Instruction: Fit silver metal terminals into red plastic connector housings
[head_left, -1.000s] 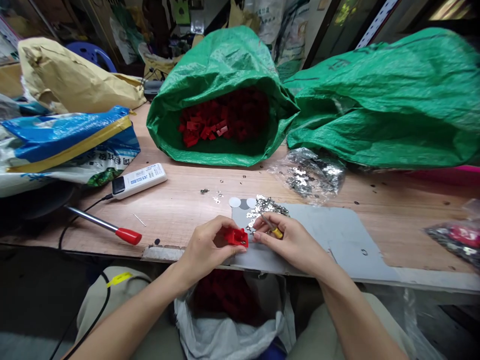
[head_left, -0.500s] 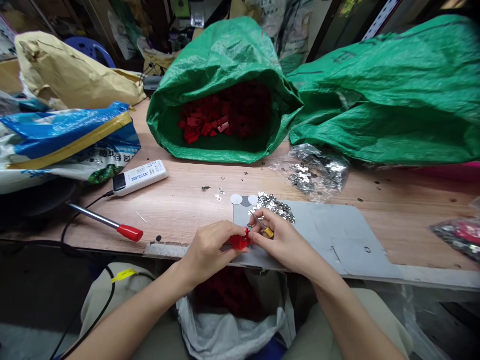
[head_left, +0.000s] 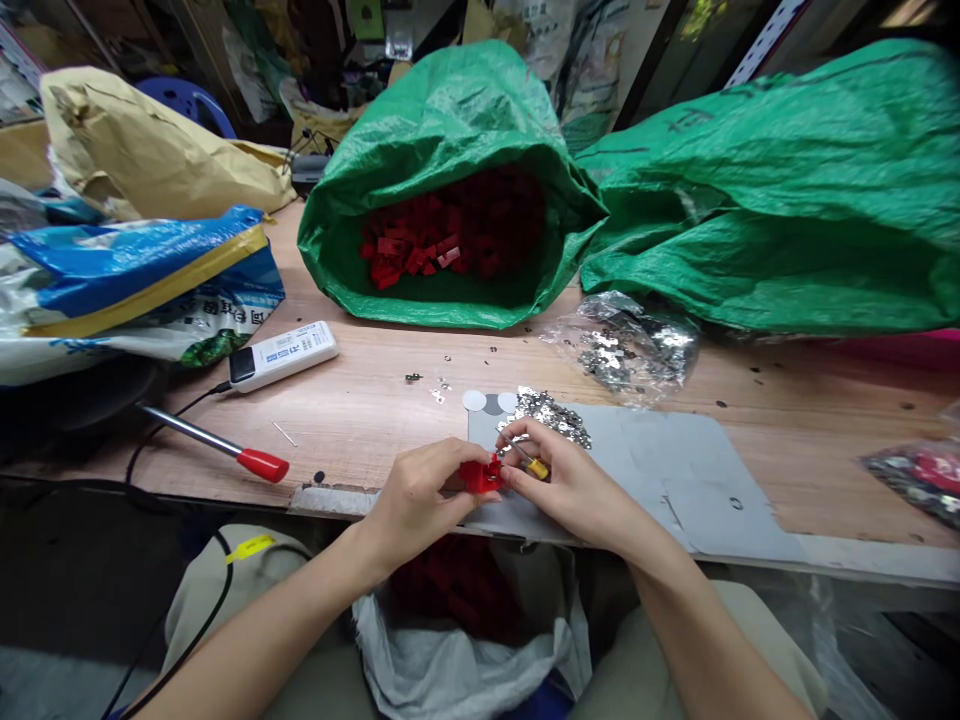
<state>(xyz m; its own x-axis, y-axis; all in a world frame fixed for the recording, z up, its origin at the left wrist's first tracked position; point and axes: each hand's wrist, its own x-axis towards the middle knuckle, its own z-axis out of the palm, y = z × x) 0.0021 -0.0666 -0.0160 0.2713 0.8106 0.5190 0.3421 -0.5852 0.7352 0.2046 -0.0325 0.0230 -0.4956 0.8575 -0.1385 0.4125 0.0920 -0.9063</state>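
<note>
Nearest you, below the bench edge, a white plastic bag (head_left: pixel 450 660) hangs open between your knees with dark red parts inside. At the front edge of the wooden workbench (head_left: pixel 360 420), your left hand (head_left: pixel 412 500) is closed around a small red plastic part (head_left: pixel 481 475), pinching it between thumb and fingers. Your right hand (head_left: pixel 570 485) meets it from the other side, fingers curled around a small yellow-handled tool (head_left: pixel 529 463) whose tip points toward the red part. Both hands rest over a grey sheet (head_left: pixel 675 490) lying on the bench.

Just beyond your right fingers sits a loose pile of small shiny metal pieces (head_left: pixel 551 412). To your left lie a red-handled screwdriver (head_left: pixel 225 450) and a white remote control (head_left: pixel 281 355). Farther back right, a clear bag of metal pieces (head_left: pixel 626 345). Behind it all, an open green sack (head_left: pixel 450 180) shows more red parts inside, beside a second green sack (head_left: pixel 787 200).
</note>
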